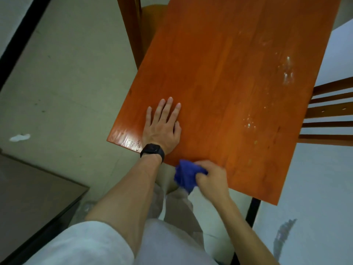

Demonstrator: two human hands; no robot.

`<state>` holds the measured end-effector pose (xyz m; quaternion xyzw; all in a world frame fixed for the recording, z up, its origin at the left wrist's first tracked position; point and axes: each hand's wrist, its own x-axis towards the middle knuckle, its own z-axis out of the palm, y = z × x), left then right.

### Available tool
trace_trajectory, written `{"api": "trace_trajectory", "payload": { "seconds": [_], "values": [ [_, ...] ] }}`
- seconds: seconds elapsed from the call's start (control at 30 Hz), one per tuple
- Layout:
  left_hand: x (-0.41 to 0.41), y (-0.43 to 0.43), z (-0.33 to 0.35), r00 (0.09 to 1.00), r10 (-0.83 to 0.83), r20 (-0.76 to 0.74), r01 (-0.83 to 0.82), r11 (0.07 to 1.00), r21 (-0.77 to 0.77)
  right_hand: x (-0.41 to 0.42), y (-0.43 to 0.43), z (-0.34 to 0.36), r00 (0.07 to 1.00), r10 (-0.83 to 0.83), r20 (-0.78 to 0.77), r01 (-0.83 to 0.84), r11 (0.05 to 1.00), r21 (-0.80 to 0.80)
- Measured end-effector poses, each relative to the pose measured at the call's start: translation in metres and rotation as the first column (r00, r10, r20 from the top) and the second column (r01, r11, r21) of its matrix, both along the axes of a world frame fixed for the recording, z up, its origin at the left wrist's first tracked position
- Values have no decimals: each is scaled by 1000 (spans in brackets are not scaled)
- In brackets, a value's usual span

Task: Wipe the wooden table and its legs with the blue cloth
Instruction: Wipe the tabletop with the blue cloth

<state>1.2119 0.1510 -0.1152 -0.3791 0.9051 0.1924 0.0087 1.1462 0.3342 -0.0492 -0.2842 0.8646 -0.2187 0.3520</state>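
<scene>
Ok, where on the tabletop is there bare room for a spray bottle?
Bare from the left hand to the far end, though the wet streaks run along the right side. Crowded only at the near edge, around the right hand and blue cloth.

table (229,83) orange-brown wood grain | cloth (186,175) deep blue | watch (152,151) black | floor (66,83) grey-green

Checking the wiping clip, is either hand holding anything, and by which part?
The right hand grips the bunched blue cloth by its right side, at the table's near edge. The left hand lies flat, holding nothing.
</scene>
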Motion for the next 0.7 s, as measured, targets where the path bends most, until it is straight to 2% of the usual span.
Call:
{"api": "trace_trajectory", "payload": {
  "seconds": [0.03,0.13,0.23,0.33,0.43,0.5,0.6,0.63,0.7],
  "values": [
    [-1,-1,-1,1000,6,-7,-6,1000,7,-20,-16,2,998,-52,-25,51,998,-24],
    [2,0,-6,999,22,-44,-23,999,-26,-67,-67,-6,955,-129,-266,87,983,-164],
    [2,-2,-8,998,19,-67,-20,1000,-21,-38,-59,-29,908,-74,-412,30,993,-112],
    [0,1,-7,999,16,-47,-17,1000,-23,13,-7,-30,937,38,-347,-77,992,-99],
    [-1,2,-6,999,14,-41,-15,1000,-18,26,23,-16,972,184,-150,-191,981,-34],
    [0,1,-6,999,15,-28,-16,1000,-18,7,14,-6,991,97,-88,-107,988,-113],
    [1,1,-6,999,16,-36,-17,1000,-19,-31,-21,-1,969,-62,-239,1,969,-247],
    [1,2,-7,999,17,-41,-18,999,-29,-39,-30,-5,954,-63,-293,-5,974,-226],
    [0,1,-7,999,20,-50,-22,999,-36,-38,-31,-18,918,36,-395,-78,993,-92]
  ]
}}
